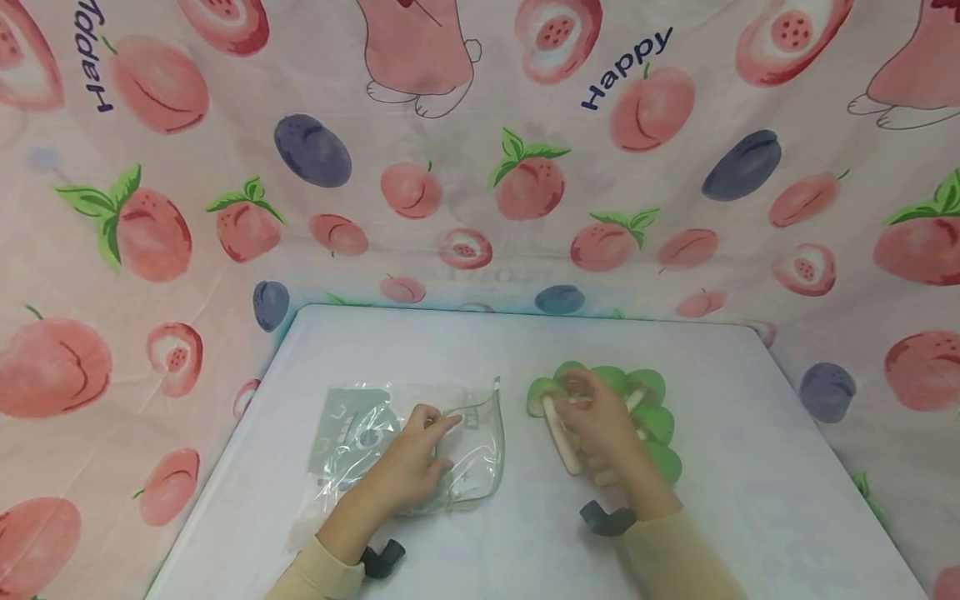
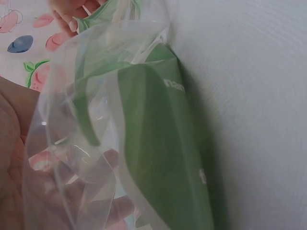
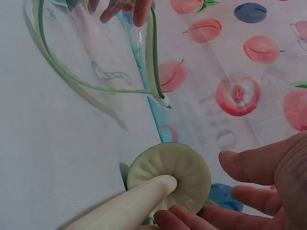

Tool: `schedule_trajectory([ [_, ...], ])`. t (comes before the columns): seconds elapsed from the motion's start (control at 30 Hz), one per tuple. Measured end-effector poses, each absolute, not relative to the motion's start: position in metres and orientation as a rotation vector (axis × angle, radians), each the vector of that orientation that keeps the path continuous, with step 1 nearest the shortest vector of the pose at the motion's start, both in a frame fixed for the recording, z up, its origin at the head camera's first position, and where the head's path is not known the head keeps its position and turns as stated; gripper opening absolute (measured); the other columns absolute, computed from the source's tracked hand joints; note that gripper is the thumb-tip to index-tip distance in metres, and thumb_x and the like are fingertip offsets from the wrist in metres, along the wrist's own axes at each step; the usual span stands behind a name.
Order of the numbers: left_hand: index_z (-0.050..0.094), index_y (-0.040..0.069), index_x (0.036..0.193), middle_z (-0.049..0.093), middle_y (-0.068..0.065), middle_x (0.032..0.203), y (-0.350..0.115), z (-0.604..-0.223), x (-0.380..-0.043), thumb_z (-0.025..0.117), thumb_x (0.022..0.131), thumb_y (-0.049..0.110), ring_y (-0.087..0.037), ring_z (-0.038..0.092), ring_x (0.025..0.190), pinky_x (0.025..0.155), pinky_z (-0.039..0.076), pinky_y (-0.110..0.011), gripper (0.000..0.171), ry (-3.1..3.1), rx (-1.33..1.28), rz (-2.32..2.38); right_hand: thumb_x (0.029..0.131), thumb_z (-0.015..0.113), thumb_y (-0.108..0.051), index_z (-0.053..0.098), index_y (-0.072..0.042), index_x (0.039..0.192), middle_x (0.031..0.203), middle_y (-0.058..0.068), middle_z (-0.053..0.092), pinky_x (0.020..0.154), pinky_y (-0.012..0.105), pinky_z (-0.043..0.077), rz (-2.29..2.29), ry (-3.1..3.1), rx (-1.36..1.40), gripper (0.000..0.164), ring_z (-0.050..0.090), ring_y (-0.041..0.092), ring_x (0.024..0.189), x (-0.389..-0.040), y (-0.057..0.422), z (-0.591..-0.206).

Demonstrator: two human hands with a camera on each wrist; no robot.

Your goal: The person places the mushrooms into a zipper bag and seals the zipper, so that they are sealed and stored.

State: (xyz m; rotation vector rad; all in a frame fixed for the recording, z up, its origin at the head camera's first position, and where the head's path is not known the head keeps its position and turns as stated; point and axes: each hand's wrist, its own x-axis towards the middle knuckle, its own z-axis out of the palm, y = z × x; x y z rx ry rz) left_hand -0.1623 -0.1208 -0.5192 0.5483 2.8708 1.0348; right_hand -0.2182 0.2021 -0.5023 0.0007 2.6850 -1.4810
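Note:
A clear plastic zip bag (image 1: 480, 454) with a green rim and a printed green panel lies on the left of the table, its mouth gaping to the right. My left hand (image 1: 416, 454) holds the bag near that mouth, with fingers seen through the film in the left wrist view. To the right sits a group of toy mushrooms with green caps (image 1: 660, 425) and pale stems. My right hand (image 1: 603, 421) is over the group's left side, thumb and fingers spread. In the right wrist view, the fingertips are right at one mushroom (image 3: 168, 167), whose stem points toward the lower left.
The white table (image 1: 517, 550) backs onto a fruit-printed curtain (image 1: 465, 192) that also hangs along both sides. A black wrist mount (image 1: 384, 558) sits at the left wrist, and another black mount (image 1: 606, 518) at the right.

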Motion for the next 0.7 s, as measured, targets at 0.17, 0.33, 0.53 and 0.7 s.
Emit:
schedule_trajectory([
  [0.17, 0.057, 0.012, 0.155, 0.049, -0.008, 0.140, -0.121, -0.520, -0.163, 0.080, 0.094, 0.006, -0.029, 0.061, 0.129, 0.107, 0.057, -0.048, 0.066, 2.866, 0.547, 1.046, 0.102, 0.070, -0.021, 0.048, -0.009, 0.158, 0.156, 0.024, 0.058, 0.088, 0.037, 0.067, -1.511, 2.610, 0.054, 0.060, 0.068, 0.043, 0.127, -0.224, 0.200, -0.499],
  [0.33, 0.057, 0.012, 0.155, 0.049, -0.008, 0.141, -0.122, -0.520, -0.162, 0.080, 0.094, 0.006, -0.028, 0.062, 0.129, 0.107, 0.056, -0.048, 0.065, 2.869, 0.556, 1.045, 0.102, 0.071, -0.025, 0.055, -0.009, 0.152, 0.146, 0.020, 0.066, 0.085, 0.038, 0.067, -1.508, 2.620, 0.088, 0.055, 0.070, 0.039, 0.122, -0.229, 0.196, -0.496],
  [0.53, 0.057, 0.012, 0.155, 0.049, -0.009, 0.141, -0.122, -0.520, -0.163, 0.079, 0.094, 0.006, -0.028, 0.061, 0.128, 0.108, 0.056, -0.049, 0.065, 2.872, 0.555, 1.042, 0.100, 0.074, -0.025, 0.059, -0.008, 0.146, 0.132, 0.019, 0.071, 0.080, 0.036, 0.067, -1.511, 2.641, 0.131, 0.051, 0.076, 0.028, 0.104, -0.235, 0.189, -0.496],
  [0.7, 0.057, 0.012, 0.155, 0.050, -0.009, 0.141, -0.122, -0.521, -0.163, 0.079, 0.094, 0.006, -0.027, 0.061, 0.126, 0.107, 0.056, -0.049, 0.065, 2.875, 0.547, 1.031, 0.098, 0.077, -0.021, 0.059, -0.007, 0.145, 0.125, 0.019, 0.072, 0.076, 0.035, 0.067, -1.508, 2.648, 0.165, 0.052, 0.077, 0.022, 0.092, -0.239, 0.185, -0.498],
])
